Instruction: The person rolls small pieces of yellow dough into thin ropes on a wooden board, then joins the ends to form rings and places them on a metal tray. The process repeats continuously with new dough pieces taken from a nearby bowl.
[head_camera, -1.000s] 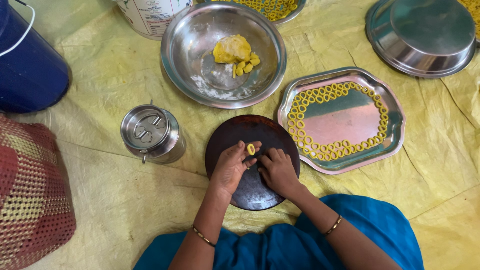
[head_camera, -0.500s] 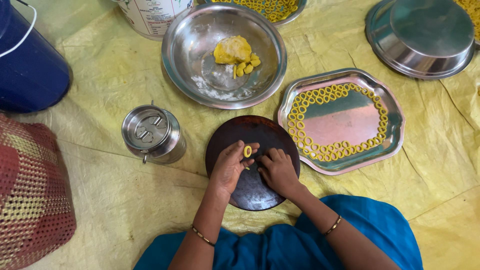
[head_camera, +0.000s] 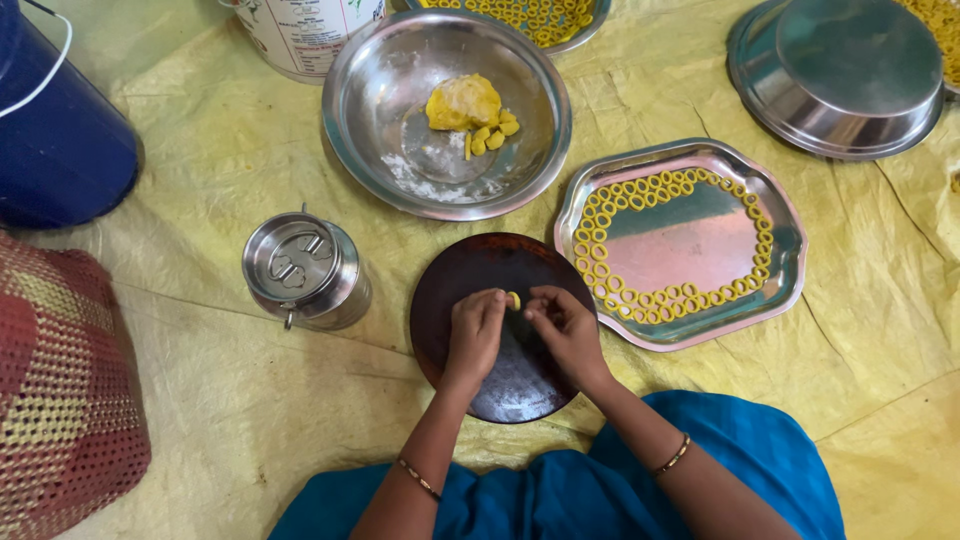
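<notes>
While you look down from the head camera, your left hand and right hand meet over one dark round board, and the fingertips of both pinch one small yellow dough piece just above its surface. One steel bowl beyond the board holds one yellow dough lump with a few small cut bits beside it. To your right, just beside the board, one scalloped steel tray carries a rim of yellow dough rings, too many and too small to count. One lidded steel can stands to your left of the board. One upturned steel pan sits at the far right, one blue bucket at the far left, and one red woven basket lies near your left side. Everything rests on a yellow sheet. Nothing stands between your hands and the tray.
</notes>
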